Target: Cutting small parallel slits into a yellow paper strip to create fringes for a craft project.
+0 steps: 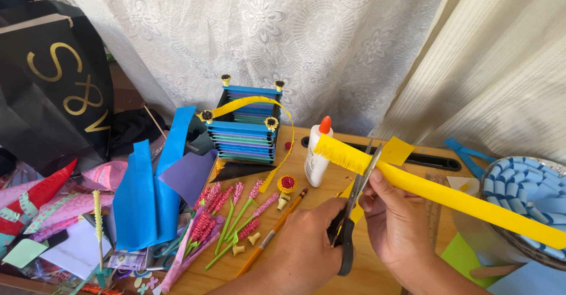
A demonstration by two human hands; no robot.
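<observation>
Yellow paper strip (448, 196) is held up off the bench (377, 271), running from the fringed end near the glue bottle (317, 153) out to lower right over the bowl of blue paper loops (525, 195). Right hand (398, 224) pinches the strip just behind the cut zone, fingers closed on it, which looks meant to keep the edge taut and level for the blades. Left hand (306, 245) is closed around the handles of the scissors (354, 212); blades point up and are slightly parted at the strip's edge, beside the existing fringe. Loose on the bench left of the hands: pencil (274, 233), pink paper flower stems (236, 212), small yellow-and-red paper flower (287, 184). Blue stacked-strip basket (247, 130) with a yellow handle stands further back, blue paper sheets (147, 189) lean to its left.
</observation>
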